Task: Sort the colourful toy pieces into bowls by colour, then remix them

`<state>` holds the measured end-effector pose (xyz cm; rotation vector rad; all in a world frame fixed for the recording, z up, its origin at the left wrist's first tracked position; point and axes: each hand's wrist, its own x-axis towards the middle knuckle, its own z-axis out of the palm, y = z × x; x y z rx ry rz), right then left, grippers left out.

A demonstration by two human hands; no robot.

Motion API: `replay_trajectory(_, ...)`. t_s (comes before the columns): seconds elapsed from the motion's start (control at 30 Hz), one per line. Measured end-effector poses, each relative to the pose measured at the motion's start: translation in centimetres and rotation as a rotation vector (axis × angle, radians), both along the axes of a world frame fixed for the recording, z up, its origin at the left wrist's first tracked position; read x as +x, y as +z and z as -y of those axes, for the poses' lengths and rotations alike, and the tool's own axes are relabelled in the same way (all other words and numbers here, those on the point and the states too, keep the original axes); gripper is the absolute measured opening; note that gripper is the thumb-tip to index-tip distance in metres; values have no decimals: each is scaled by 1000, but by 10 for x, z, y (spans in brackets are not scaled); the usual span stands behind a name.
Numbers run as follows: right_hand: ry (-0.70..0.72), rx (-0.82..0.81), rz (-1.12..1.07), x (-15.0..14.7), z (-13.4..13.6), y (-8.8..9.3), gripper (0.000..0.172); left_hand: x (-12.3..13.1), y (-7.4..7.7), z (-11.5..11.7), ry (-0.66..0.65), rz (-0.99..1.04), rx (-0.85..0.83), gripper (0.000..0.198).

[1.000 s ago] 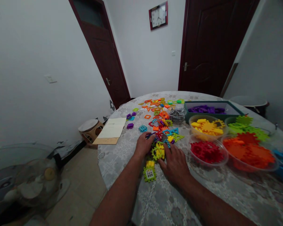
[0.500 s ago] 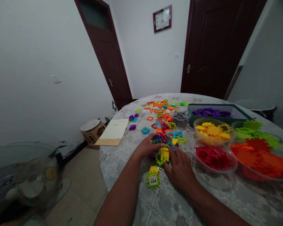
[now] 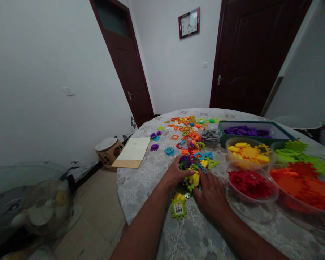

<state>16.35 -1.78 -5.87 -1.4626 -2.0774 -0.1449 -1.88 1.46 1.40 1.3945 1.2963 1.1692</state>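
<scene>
"From where I'm standing, both hands are in among the toothed interlocking pieces."

"Yes, close together over the tablecloth (image 3: 141, 191). The left hand (image 3: 176, 173) curves round one side, its thumb across the yellow piece (image 3: 196, 178); the right hand (image 3: 212, 186) lies along the other, fingertips at the edge. How firmly either grips, I can't tell."

"And the lime ring (image 3: 191, 183)?"

"Between them, beside the yellow piece. Whether those two are joined is hidden from here. I'd steady them lightly with the left thumb and let the right fingertips do the fine work, square to the teeth. Pressing at a slant could bend them, I'd say."

"What about the lime window tile (image 3: 178, 208)?"

"Just one, on the near side. I'd mind it with the wrists."

"How many tubs do you count?"

"Five clear round ones: yellow tub (image 3: 246, 166), red tub (image 3: 274, 193), orange tub (image 3: 292, 202), green tub (image 3: 273, 149), and a small tub (image 3: 211, 142) of dark bits. One box (image 3: 224, 139) of purple pieces behind."

"And loose ones by the booklet (image 3: 134, 148)?"

"Three purple blocks (image 3: 154, 147), I think, and one blue gear-edged piece (image 3: 169, 151) farther right. The far orange heap (image 3: 176, 125) is too jumbled to count."
</scene>
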Motion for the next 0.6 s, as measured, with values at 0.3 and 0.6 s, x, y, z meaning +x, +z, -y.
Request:
replay_trajectory(0.3, 16, 15, -53, 7, -12, -14, 66, 25, -14, -1, 121, 98, -14, 84)
replay_trajectory(0.6, 153, 137, -194, 9, -17, -12, 65, 27, -25, -7, 133, 290, -60, 81)
